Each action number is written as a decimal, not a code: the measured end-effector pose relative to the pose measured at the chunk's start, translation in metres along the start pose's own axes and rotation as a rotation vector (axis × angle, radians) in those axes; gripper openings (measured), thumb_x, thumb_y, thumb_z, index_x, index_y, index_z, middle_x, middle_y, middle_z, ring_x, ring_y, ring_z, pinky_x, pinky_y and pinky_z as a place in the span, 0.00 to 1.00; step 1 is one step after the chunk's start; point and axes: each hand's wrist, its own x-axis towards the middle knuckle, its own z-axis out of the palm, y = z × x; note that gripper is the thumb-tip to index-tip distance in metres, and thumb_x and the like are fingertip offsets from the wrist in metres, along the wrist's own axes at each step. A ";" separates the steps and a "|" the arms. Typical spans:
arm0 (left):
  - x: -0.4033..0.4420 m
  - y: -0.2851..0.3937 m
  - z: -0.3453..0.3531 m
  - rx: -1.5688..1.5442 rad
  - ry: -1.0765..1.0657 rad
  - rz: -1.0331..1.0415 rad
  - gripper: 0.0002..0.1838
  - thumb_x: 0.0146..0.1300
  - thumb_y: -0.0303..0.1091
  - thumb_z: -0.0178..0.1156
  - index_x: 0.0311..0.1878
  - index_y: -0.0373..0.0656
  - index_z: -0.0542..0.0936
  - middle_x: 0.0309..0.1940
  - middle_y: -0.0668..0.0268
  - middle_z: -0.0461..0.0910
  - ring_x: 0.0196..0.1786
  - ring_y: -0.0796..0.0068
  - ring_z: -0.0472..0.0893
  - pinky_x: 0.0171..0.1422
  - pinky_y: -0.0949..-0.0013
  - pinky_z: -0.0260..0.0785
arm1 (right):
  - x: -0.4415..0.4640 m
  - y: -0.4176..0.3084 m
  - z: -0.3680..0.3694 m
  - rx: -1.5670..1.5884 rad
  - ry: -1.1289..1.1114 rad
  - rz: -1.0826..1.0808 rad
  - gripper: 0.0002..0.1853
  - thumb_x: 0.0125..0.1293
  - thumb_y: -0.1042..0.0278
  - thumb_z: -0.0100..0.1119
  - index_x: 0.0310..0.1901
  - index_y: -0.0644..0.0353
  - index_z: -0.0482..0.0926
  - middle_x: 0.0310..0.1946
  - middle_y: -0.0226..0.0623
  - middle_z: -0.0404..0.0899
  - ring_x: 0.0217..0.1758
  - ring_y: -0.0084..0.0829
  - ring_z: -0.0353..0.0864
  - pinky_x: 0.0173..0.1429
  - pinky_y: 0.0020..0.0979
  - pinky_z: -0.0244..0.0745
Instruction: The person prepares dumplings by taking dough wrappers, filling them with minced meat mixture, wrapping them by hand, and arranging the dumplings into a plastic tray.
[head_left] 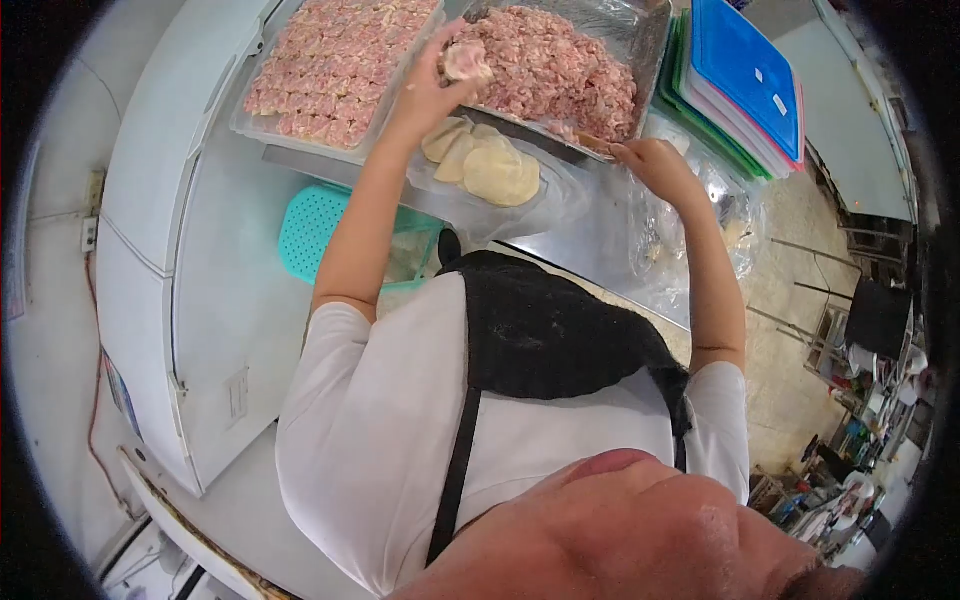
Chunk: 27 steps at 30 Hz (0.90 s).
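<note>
My left hand (440,85) is cupped around a filled dumpling (466,62), with pink meat showing in a pale wrapper. It is held up between two trays. My right hand (655,165) grips the handle of a small wooden spatula (594,143); the far end meets the ground meat. That pink ground meat (560,70) is heaped in a metal tray (655,45). Round dough wrappers (500,172) lie on a plastic sheet (560,205) just below the metal tray. To the left, a plastic tray (238,118) is filled with rows of formed dumplings (335,60).
Blue, pink, white and green boards or lids (745,60) are stacked at the right. A clear plastic bag (665,235) lies under my right forearm. A turquoise perforated basket (315,230) sits lower left, beside a white appliance (215,300).
</note>
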 end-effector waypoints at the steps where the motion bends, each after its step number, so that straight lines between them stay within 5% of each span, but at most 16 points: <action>1: -0.005 0.013 0.004 0.121 -0.034 -0.010 0.41 0.53 0.34 0.68 0.69 0.45 0.59 0.58 0.54 0.72 0.54 0.61 0.77 0.62 0.60 0.68 | -0.001 0.001 -0.006 0.247 -0.091 0.080 0.22 0.69 0.52 0.50 0.34 0.65 0.82 0.18 0.35 0.74 0.22 0.27 0.73 0.28 0.30 0.66; 2: -0.008 0.020 0.008 0.241 -0.069 -0.021 0.43 0.51 0.36 0.70 0.69 0.45 0.58 0.58 0.53 0.72 0.54 0.62 0.77 0.62 0.62 0.68 | -0.001 0.001 -0.013 0.493 -0.185 0.161 0.22 0.69 0.51 0.51 0.36 0.65 0.83 0.17 0.31 0.72 0.20 0.23 0.70 0.28 0.28 0.64; 5: -0.001 0.007 0.032 0.455 -0.024 0.366 0.42 0.49 0.39 0.72 0.67 0.46 0.63 0.55 0.57 0.76 0.52 0.66 0.78 0.61 0.63 0.67 | -0.006 -0.011 -0.035 0.802 -0.109 0.160 0.21 0.69 0.50 0.53 0.43 0.63 0.83 0.19 0.23 0.66 0.22 0.17 0.61 0.26 0.23 0.58; 9: 0.014 0.008 0.056 0.374 -0.291 0.045 0.32 0.46 0.49 0.72 0.54 0.43 0.77 0.44 0.57 0.81 0.50 0.64 0.80 0.56 0.65 0.70 | -0.002 -0.036 -0.027 0.454 0.315 -0.312 0.19 0.69 0.57 0.54 0.53 0.64 0.78 0.32 0.33 0.80 0.28 0.21 0.71 0.34 0.24 0.68; 12: 0.028 0.024 0.057 0.180 -0.532 0.072 0.33 0.44 0.51 0.72 0.52 0.42 0.78 0.41 0.57 0.82 0.48 0.65 0.80 0.56 0.66 0.70 | -0.005 -0.042 -0.031 0.566 0.018 -0.123 0.18 0.67 0.59 0.55 0.52 0.63 0.78 0.47 0.46 0.81 0.49 0.37 0.80 0.54 0.31 0.71; 17: 0.012 0.027 0.057 0.273 -0.355 -0.073 0.28 0.48 0.42 0.72 0.52 0.41 0.79 0.50 0.62 0.80 0.53 0.70 0.78 0.61 0.67 0.67 | -0.002 -0.009 -0.082 0.233 -0.022 -0.101 0.16 0.66 0.61 0.57 0.49 0.61 0.80 0.46 0.43 0.82 0.46 0.38 0.81 0.52 0.31 0.73; 21: 0.027 0.025 0.061 0.391 -0.499 -0.049 0.35 0.47 0.45 0.72 0.57 0.38 0.75 0.54 0.56 0.77 0.55 0.66 0.77 0.63 0.66 0.67 | -0.004 -0.017 -0.034 0.532 0.063 -0.229 0.16 0.66 0.61 0.58 0.51 0.60 0.80 0.49 0.43 0.81 0.48 0.33 0.81 0.53 0.30 0.72; 24: 0.018 0.059 0.061 0.534 -0.464 -0.127 0.36 0.46 0.47 0.72 0.57 0.39 0.75 0.51 0.57 0.78 0.53 0.66 0.77 0.60 0.66 0.68 | 0.007 -0.004 -0.026 0.532 -0.093 -0.135 0.17 0.66 0.60 0.58 0.52 0.61 0.79 0.51 0.42 0.80 0.49 0.31 0.81 0.54 0.29 0.72; 27: 0.015 0.018 0.067 0.349 -0.283 -0.078 0.28 0.45 0.50 0.72 0.48 0.45 0.80 0.38 0.61 0.82 0.42 0.69 0.80 0.51 0.69 0.71 | 0.009 -0.004 -0.039 0.134 0.135 -0.156 0.15 0.65 0.61 0.57 0.51 0.54 0.79 0.39 0.41 0.81 0.40 0.39 0.82 0.44 0.36 0.75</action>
